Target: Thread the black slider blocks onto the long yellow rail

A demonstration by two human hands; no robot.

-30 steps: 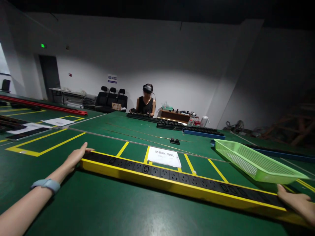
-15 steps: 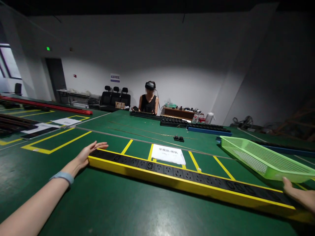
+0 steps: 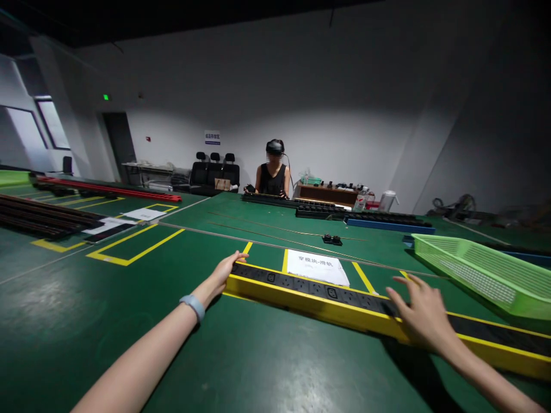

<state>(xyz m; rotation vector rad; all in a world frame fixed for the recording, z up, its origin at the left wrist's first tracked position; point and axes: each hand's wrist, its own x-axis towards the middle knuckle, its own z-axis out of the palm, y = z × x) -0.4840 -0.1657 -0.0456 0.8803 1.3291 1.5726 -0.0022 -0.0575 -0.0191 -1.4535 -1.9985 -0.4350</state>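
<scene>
- Across the green table (image 3: 267, 367), a long yellow rail (image 3: 318, 306) with black sockets along its top is laid flat, running from left of centre down toward the right edge.
- At its left end, the left hand (image 3: 226, 271) is set flat against the rail, fingers held together and stretched out, nothing gripped; a pale band (image 3: 193, 307) is worn at the wrist.
- Over the rail's middle, the right hand (image 3: 422, 314) is held with fingers spread and slightly curled; whether the palm is touching the rail cannot be told.
- Just behind the rail, a white sheet (image 3: 317, 267) with printed characters is laid between yellow floor-tape lines.
- To the right, a green basket (image 3: 482, 275) is seen tilted, near the rail but apart from it.
- Farther back, two small black parts (image 3: 333, 239) are lying on the table.
- At the far edge, another person (image 3: 274, 172) with a headset is seated behind black strips (image 3: 357, 215).
</scene>
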